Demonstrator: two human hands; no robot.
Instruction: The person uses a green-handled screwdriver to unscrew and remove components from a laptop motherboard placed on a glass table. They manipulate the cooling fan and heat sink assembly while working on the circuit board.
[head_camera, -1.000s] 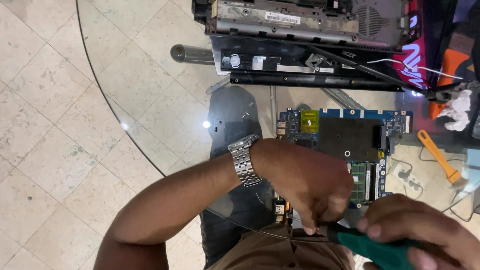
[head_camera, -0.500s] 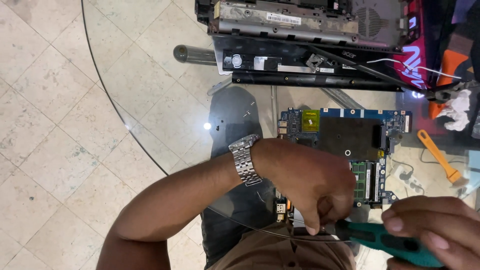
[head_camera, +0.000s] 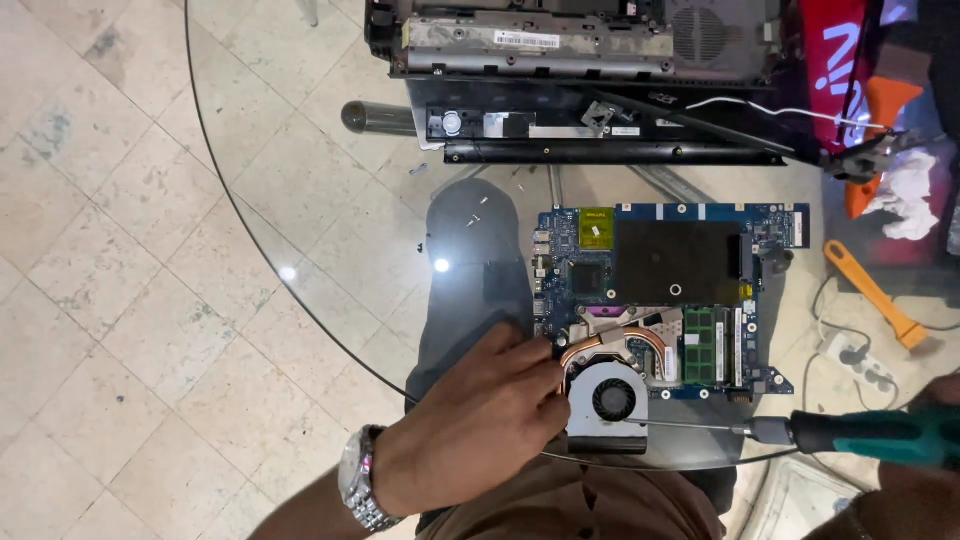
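Left hand (head_camera: 475, 420) — fingers curled, resting on blue motherboard (head_camera: 660, 285) beside cooling fan (head_camera: 610, 400). Right hand (head_camera: 915, 480) — grip unclear, at green-handled screwdriver (head_camera: 850, 435).

White strip label (head_camera: 527, 39) sat on the grey chassis at top. Yellow square sticker (head_camera: 597, 227) lay on the blue board (head_camera: 700, 213). Red package (head_camera: 838, 60) stood top right.

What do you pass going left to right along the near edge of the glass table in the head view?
Silver metal wristwatch → left hand resting at the board's edge → grey cooling fan with black round rotor → thin steel screwdriver shaft → black and teal screwdriver handle, with the right hand mostly out of frame.
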